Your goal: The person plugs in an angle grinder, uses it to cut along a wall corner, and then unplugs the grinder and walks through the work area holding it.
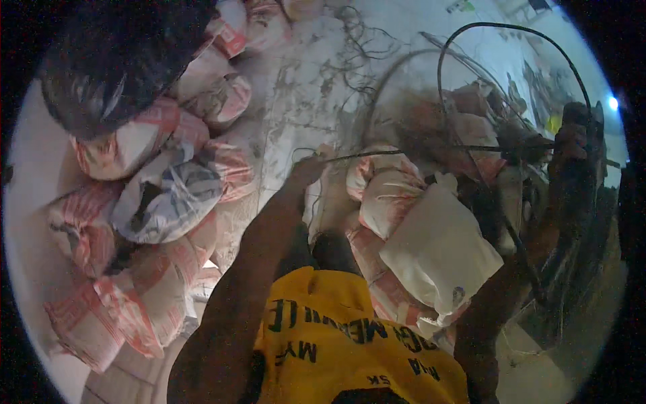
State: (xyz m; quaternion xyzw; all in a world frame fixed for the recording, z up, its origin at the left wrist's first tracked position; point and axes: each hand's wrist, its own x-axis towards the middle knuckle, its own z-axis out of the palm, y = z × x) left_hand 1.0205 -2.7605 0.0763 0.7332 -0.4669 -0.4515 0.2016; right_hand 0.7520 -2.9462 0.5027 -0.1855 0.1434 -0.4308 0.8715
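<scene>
My left hand [311, 170] is in the middle, closed on the thin end of a black cable [377, 153]. From there the cable runs nearly level to the right, towards my other hand. At the far right my right hand [572, 145] is closed around the dark cable; its fingers are dim and partly lost in shadow. A big loop of black cable [511, 25] arches above that hand and comes back down to it. Below the stretched part lies a pale, full sack [437, 246], touched by neither hand.
Red-and-white sacks [155, 131] are heaped on the left, with a grey-and-white sack [168, 195] among them. More sacks [390, 202] lie right of my legs. Loose thin wires [363, 50] trail over the dusty floor [296, 87]. At the upper left is a person's dark-haired head [121, 60].
</scene>
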